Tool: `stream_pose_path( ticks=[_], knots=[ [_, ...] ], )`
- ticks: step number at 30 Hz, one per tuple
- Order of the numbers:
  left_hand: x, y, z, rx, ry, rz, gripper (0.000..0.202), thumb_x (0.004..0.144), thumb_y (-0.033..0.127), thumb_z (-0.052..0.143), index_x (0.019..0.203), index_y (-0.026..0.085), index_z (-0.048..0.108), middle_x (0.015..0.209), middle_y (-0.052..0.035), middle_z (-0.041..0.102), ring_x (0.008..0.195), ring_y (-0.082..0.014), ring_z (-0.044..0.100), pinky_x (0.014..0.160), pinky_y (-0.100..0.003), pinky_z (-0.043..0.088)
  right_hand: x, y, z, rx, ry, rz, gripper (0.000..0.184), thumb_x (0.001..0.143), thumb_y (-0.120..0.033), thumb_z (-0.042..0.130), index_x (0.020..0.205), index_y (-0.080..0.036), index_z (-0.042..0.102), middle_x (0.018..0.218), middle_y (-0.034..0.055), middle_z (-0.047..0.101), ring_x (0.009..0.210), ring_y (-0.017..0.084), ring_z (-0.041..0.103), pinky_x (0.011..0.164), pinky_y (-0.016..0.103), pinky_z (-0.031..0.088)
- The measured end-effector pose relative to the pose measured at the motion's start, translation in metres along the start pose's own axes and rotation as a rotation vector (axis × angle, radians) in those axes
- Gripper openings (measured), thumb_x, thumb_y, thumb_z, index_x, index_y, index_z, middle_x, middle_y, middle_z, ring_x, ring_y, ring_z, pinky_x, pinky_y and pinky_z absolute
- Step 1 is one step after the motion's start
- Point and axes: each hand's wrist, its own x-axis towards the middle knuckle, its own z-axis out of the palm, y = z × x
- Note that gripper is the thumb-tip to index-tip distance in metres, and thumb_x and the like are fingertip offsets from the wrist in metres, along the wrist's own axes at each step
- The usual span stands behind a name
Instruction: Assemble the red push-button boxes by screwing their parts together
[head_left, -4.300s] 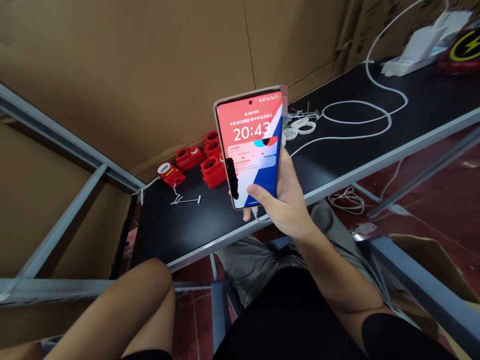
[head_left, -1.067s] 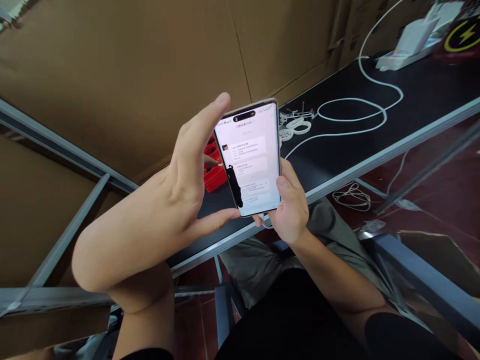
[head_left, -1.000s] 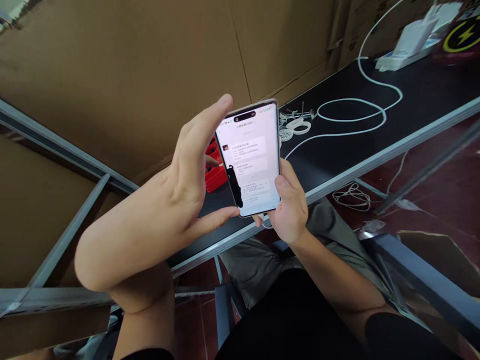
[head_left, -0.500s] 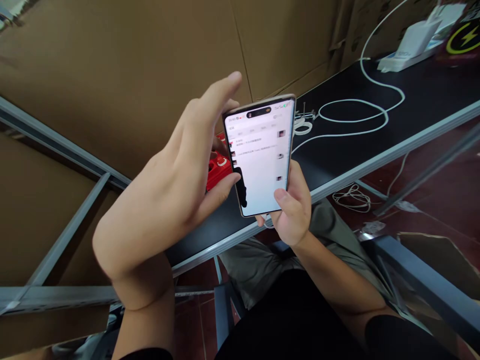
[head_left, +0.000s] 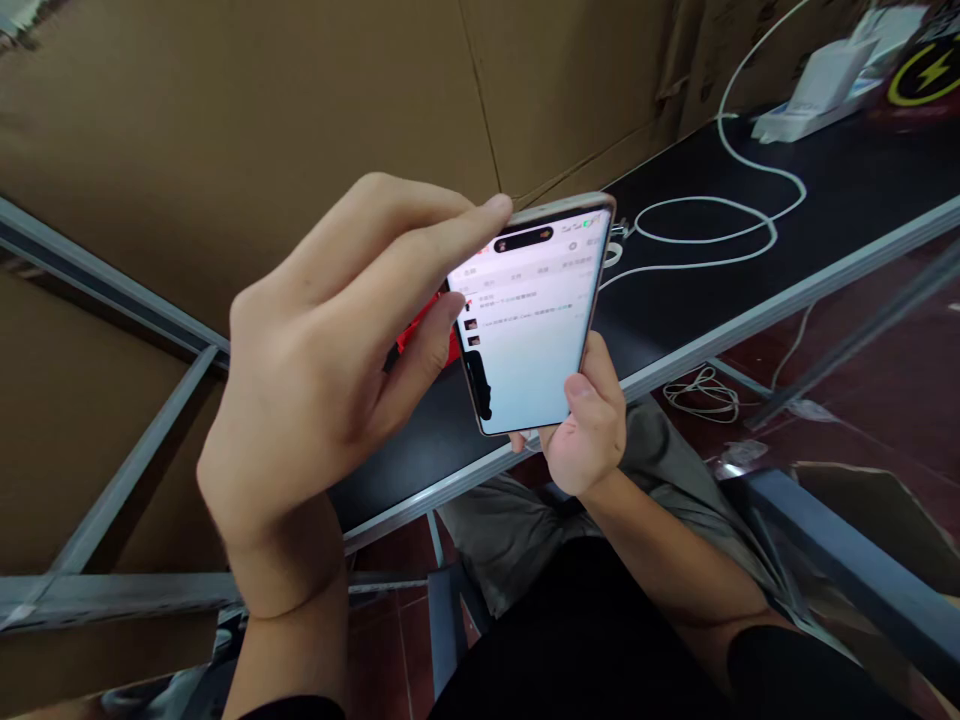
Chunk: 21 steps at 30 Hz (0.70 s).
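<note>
My right hand (head_left: pixel 589 435) holds a smartphone (head_left: pixel 536 330) from below, thumb on its lower right edge. The lit screen shows a white list page, with a dark blot near its left edge. The phone is tilted over the front edge of a black table (head_left: pixel 750 320). My left hand (head_left: pixel 330 350) is raised at the phone's left side. Its fingertips rest on the top edge and its thumb presses the upper left of the screen, so it pinches that corner. Red plastic parts (head_left: pixel 420 335) on the table show only as a sliver between my left thumb and the phone.
A white cable (head_left: pixel 712 215) loops over the table towards a white box (head_left: pixel 817 90) at the far right. Cardboard sheets (head_left: pixel 262 120) wall off the back. Grey metal frame bars (head_left: pixel 127 470) run at the left. More cable (head_left: pixel 697 390) lies on the red floor under the table.
My left hand came up and took the phone's left side. The lock screen gave way to a chat page, then a list. The phone tilted and shifted right; my left fingers closed on its top corner.
</note>
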Motion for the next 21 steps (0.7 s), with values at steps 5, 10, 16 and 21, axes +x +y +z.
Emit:
stream_pose_path(
  ticks=[5, 10, 16, 21],
  knots=[
    [0.003, -0.005, 0.012, 0.05, 0.044, 0.039, 0.047, 0.131, 0.024, 0.063, 0.17, 0.039, 0.085, 0.155, 0.0011, 0.092, 0.131, -0.0298, 0.092, 0.116, -0.047, 0.079, 0.004, 0.003, 0.0, 0.061, -0.121, -0.1, 0.054, 0.113, -0.072, 0.088, 0.139, -0.033, 0.062, 0.08, -0.0043, 0.073, 0.04, 0.02, 0.06, 0.035, 0.037, 0.053],
    [0.0, -0.013, 0.019, 0.03, 0.065, 0.045, 0.043, 0.133, 0.035, 0.061, 0.168, 0.038, 0.087, 0.152, -0.0064, 0.092, 0.131, -0.0376, 0.092, 0.116, -0.058, 0.079, 0.005, 0.001, 0.003, 0.12, -0.106, -0.151, 0.041, 0.115, -0.061, 0.089, 0.137, -0.033, 0.067, 0.081, -0.0046, 0.075, 0.039, 0.018, 0.06, 0.031, 0.032, 0.047],
    [0.004, -0.001, 0.019, 0.013, 0.112, -0.008, 0.033, 0.128, 0.023, 0.081, 0.156, 0.034, 0.091, 0.148, -0.0013, 0.096, 0.12, -0.0291, 0.095, 0.108, -0.046, 0.08, 0.004, 0.0, 0.003, 0.074, -0.093, -0.087, 0.051, 0.112, -0.072, 0.087, 0.135, -0.033, 0.064, 0.078, -0.0044, 0.074, 0.038, 0.019, 0.059, 0.033, 0.036, 0.048],
    [0.009, -0.002, 0.023, -0.029, 0.191, 0.1, 0.039, 0.13, 0.013, 0.067, 0.152, 0.035, 0.092, 0.139, 0.0015, 0.098, 0.114, -0.0268, 0.096, 0.096, -0.041, 0.076, 0.003, 0.0, 0.002, 0.062, -0.077, -0.063, 0.055, 0.109, -0.076, 0.089, 0.133, -0.033, 0.065, 0.079, -0.0035, 0.073, 0.039, 0.019, 0.058, 0.033, 0.036, 0.048]
  ],
)
